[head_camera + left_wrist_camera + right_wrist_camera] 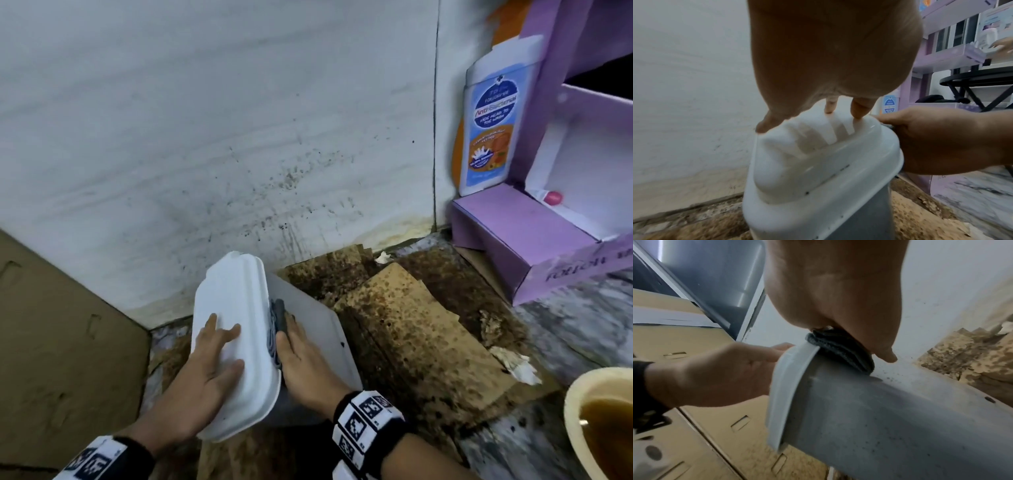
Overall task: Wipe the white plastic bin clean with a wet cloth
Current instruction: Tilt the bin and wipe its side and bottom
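Observation:
The white plastic bin (318, 332) leans tilted on the floor, its white lid (239, 301) facing left and up. My left hand (222, 346) rests flat on the lid with straight fingers (857, 110). My right hand (291, 342) presses a folded dark grey cloth (278, 315) against the bin's side, right under the lid's rim (785, 386). In the right wrist view the cloth (842, 350) lies between my palm and the grey-looking bin wall (879, 418), which carries small dark specks. The lid (797, 170) also shows a few dark specks near its edge.
Stained, spotted cardboard (411, 335) covers the floor under and right of the bin. Behind it a speckled white wall (205, 137) rises. Purple boxes (513, 233) and a wash bottle (493, 120) stand at the right, a cream bowl of brown liquid (603, 428) at the lower right, brown cardboard (61, 342) at the left.

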